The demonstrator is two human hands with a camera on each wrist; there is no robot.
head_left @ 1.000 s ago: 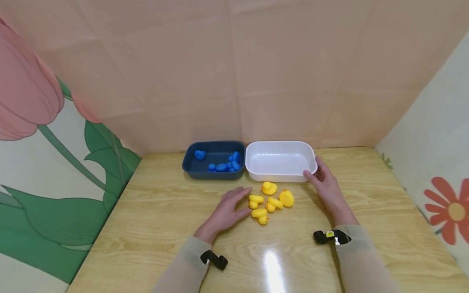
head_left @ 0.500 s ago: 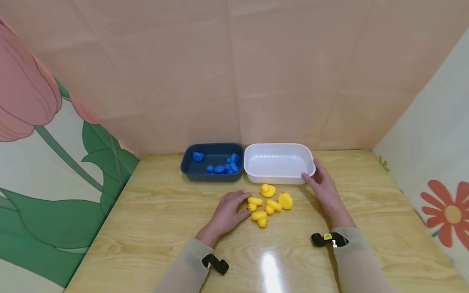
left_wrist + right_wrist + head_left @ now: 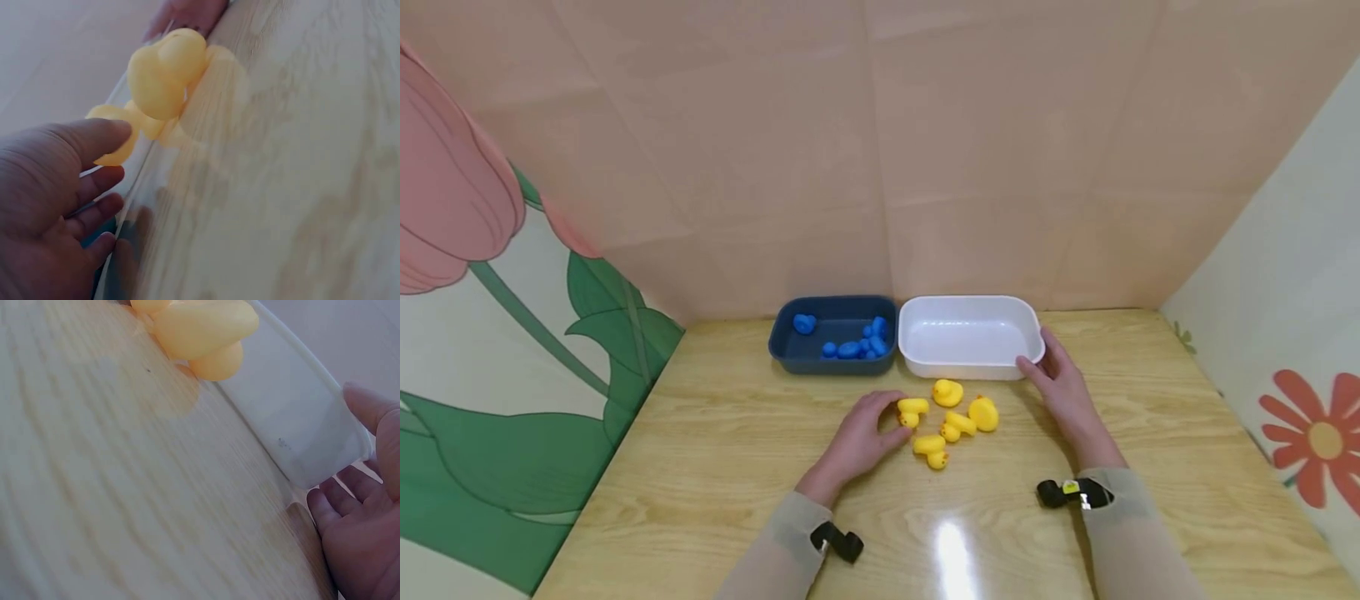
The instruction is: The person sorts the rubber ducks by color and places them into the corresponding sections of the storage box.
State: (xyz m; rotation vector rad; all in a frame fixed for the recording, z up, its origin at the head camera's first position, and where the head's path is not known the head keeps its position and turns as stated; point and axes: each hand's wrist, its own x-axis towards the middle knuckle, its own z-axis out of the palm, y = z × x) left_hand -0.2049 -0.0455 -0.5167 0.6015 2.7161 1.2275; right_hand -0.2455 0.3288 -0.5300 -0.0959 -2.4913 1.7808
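Note:
My left hand pinches a yellow toy duck at the left of a small group, just above or on the table. In the left wrist view the thumb lies across this duck, hiding part of it. Several other yellow ducks lie to its right, some tipped on their sides. At the right, my right hand grips the front right corner of a white plastic tray. Its thumb is at the rim and the fingers are against the outer wall.
A dark blue tray stands against the white tray's left side, with several small blue toys inside. Both trays sit at the back of the wooden table, before a pink cloth backdrop. A flowered panel borders the right.
My left fingers have closed on the leftmost duck, which has shifted slightly left, away from the others. The right hand keeps its place at the white tray. The head view has tilted slightly.

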